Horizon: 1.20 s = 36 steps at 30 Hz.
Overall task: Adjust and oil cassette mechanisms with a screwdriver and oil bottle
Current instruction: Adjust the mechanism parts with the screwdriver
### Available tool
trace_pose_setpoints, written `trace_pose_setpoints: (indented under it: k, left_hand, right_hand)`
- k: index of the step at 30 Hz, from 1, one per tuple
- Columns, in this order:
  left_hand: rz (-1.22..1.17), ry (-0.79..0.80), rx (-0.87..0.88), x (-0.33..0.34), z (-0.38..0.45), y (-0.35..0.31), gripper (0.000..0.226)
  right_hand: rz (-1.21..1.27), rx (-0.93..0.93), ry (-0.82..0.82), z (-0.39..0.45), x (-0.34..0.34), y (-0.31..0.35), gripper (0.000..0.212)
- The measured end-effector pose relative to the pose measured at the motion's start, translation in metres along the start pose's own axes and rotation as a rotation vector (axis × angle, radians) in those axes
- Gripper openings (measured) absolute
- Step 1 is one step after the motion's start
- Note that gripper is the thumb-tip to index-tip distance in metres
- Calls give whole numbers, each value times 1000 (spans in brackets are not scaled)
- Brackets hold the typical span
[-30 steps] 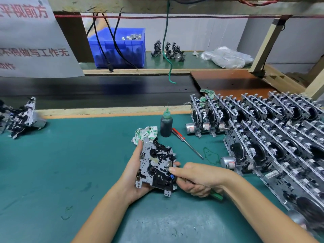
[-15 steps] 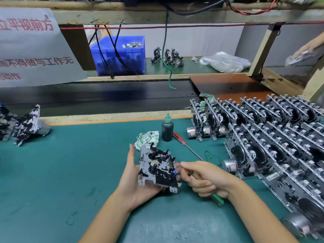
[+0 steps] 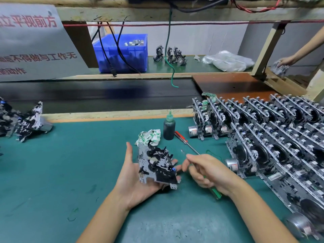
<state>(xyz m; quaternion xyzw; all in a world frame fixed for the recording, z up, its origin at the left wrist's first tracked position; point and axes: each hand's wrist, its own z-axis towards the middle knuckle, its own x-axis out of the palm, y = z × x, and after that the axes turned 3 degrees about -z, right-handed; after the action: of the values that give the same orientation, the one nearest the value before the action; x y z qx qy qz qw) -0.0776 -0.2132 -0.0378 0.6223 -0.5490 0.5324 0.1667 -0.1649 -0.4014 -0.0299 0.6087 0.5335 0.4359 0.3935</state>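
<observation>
a person's two bare hands work at a green-topped counter, seen from a head camera looking down. the left hand lies palm up with thumb raised and fingers loosely curled under a cassette mechanism, cradling it just above the counter near the middle of the view. the right hand is clamped around a green-handled screwdriver, its fingers curled on the handle; the thin metal tip points up and left toward the mechanism, near it but apart from it. judging from this, the adjusting step is in hand, with the tool off the part and oiling perhaps due. the next move would call for either setting the tip back into a screw on the mechanism, or reaching forward to the oil bottle, which stands upright behind the hands. the mechanism is a pale perforated metal plate, tilted, crowded with small black plastic levers, pegs and gears, with one small blue piece at its right edge. a red-handled screwdriver lies just right of the bottle, and a crumpled white and green rag just left of it. rows of upright mechanisms with silver motors fill the right side. a blue bin sits on the far shelf.
</observation>
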Motion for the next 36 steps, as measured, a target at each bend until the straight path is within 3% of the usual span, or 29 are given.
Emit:
trace_pose_setpoints:
  k: [3,6,8,10,14,22,25,28,30,32,34,36]
  left_hand:
    - [100,42,-62,0,-1,-1,111]
    - [245,86,-119,-3,-3,0,108]
    - [351,128,-159,-4,-4,0,106]
    - [418,152,-196,-4,-7,0,108]
    - [529,93,-232,0,-9,-3,105]
    - [601,-45,-217,-2,2,-9,101]
    - [744,-37,-202,-1,-5,-5,108]
    - [789,-37,-114,-5,-15,-5,108]
    - [785,-201,42,-3,-20,-9,96]
    - [1051,-433,241,-2,-33,-7,83]
    - [1683,-588,413,-2,-50,5,81]
    - [2253,-599,452,-3,-62,22,85]
  right_hand:
    - [-241,-201,-293,1,-1,-2,36]
    - [-889,-329,-529,-2,-3,-7,23]
    - [-1211,-374,-522,-7,-1,-10,39]
    - [-1338,-444,-414,-10,1,-10,55]
    - [-1527,-546,-279,-25,2,-12,43]
    - [-1618,-667,-476,-51,-3,-23,53]
    - [-1598,-638,-484,-51,-1,-32,54]
    - [-1582,-650,-494,-53,-3,-38,54]
    - [-1548,-662,-508,-55,-5,-41,54]
    - [-1510,-658,-527,-56,-4,-43,54]
    - [-1505,-658,-541,-54,-3,-44,55]
    - [-1519,-667,-548,-52,-1,-45,54]
